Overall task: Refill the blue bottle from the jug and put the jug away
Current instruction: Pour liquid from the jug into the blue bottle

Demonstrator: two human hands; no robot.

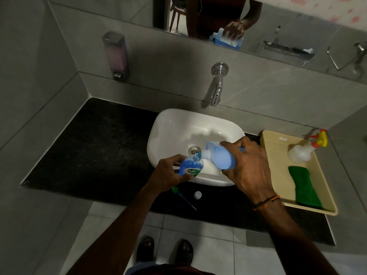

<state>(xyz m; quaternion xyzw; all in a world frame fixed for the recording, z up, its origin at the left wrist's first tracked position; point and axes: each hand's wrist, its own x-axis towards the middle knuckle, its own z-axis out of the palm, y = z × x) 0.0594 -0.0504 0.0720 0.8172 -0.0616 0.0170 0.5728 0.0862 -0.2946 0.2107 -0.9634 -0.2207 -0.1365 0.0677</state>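
Left hand [168, 175] gripping the blue bottle [188, 165], Dettol label showing, over the front rim of the white basin [172, 116]. Right hand [250, 169] wrapping the tilted jug [220, 157], its white spout meeting the bottle's mouth above the basin. Black counter [99, 151] lying around the basin; beige tray [276, 155] sitting right of it; tap [217, 86] projecting from the grey tiled wall behind.

Single head cam, wide-angle, looking steeply down.
Faces the wall, close over sink [168, 116] and bench [95, 147]; mirror [297, 20] at top, floor [218, 245] at bottom.
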